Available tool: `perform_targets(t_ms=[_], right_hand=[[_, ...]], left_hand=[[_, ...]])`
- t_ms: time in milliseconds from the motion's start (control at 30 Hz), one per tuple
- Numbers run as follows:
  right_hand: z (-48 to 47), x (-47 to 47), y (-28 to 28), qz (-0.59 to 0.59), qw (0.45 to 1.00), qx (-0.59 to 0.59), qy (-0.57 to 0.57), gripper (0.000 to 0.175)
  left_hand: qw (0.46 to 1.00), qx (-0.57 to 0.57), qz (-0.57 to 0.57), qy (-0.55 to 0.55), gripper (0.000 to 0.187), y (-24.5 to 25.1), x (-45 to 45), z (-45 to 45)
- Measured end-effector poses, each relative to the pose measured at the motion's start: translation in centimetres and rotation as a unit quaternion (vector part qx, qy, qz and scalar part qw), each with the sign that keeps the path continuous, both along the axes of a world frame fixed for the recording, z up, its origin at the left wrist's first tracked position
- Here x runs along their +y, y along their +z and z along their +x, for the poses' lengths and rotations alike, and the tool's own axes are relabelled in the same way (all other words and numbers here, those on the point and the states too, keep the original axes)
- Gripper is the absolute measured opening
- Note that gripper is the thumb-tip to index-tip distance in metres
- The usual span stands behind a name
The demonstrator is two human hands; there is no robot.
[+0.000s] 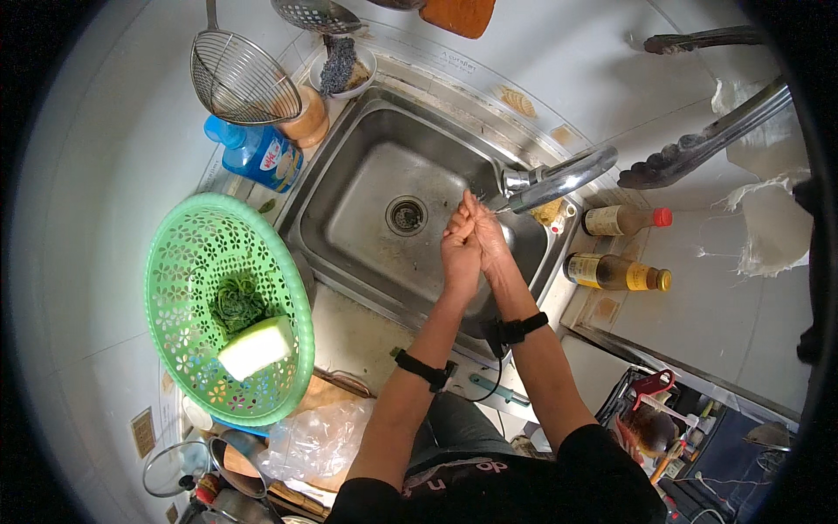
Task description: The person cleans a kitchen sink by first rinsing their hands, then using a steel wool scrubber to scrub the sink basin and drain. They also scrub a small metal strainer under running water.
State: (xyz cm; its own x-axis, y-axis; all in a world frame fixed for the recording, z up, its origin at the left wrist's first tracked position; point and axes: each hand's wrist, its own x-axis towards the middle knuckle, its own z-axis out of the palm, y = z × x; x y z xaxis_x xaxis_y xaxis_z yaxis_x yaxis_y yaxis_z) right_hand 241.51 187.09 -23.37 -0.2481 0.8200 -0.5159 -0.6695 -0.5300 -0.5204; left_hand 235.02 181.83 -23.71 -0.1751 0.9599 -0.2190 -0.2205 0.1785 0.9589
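Over the right part of a stainless steel sink, my two hands are pressed together just below the spout of a chrome faucet. My left hand lies with bent fingers against my right hand, whose fingers point toward the back of the basin. A little water shows at the spout's mouth beside my right hand. No object is visible in either hand, and the overlap hides some of the fingers. The drain lies to the left of my hands, in the basin floor.
A green plastic colander holds leafy greens and a pale gourd piece. Behind it stands a blue detergent bottle, below a hanging wire strainer. Two sauce bottles stand right of the sink. A peeler lies near the front edge.
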Motion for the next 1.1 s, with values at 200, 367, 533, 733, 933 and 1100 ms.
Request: perform_targets(t_ms=[200, 367, 533, 733, 933, 1100], right_hand=[[0.0, 0.9, 0.3, 0.083, 0.954, 0.289, 0.011, 0.039], [-0.5, -1.7, 2.5, -0.066, 0.983, 0.095, -0.14, 0.036], [-2.6, -3.8, 1.6, -0.022, 0.951, 0.166, -0.261, 0.025], [-1.8, -5.7, -0.6, 0.27, 0.763, -0.586, 0.044, 0.037], [0.4, -4.2, -1.4, 0.342, 0.74, -0.571, 0.097, 0.041], [-2.6, -1.2, -1.1, -0.029, 0.977, 0.063, -0.204, 0.031]], left_hand=[[0.979, 0.132, 0.114, -0.109, 0.018, -1.9, 0.4, -2.9], [0.867, 0.412, 0.281, -0.013, 0.027, -1.2, 4.6, -4.2], [0.863, -0.455, -0.214, -0.035, 0.029, 0.1, 6.8, -2.7], [0.886, -0.343, -0.31, 0.042, 0.045, -0.7, 6.9, -1.8], [0.896, -0.319, -0.309, -0.001, 0.05, -0.2, 6.2, -1.9], [0.827, -0.511, -0.205, -0.116, 0.047, 0.2, 4.0, -2.0]])
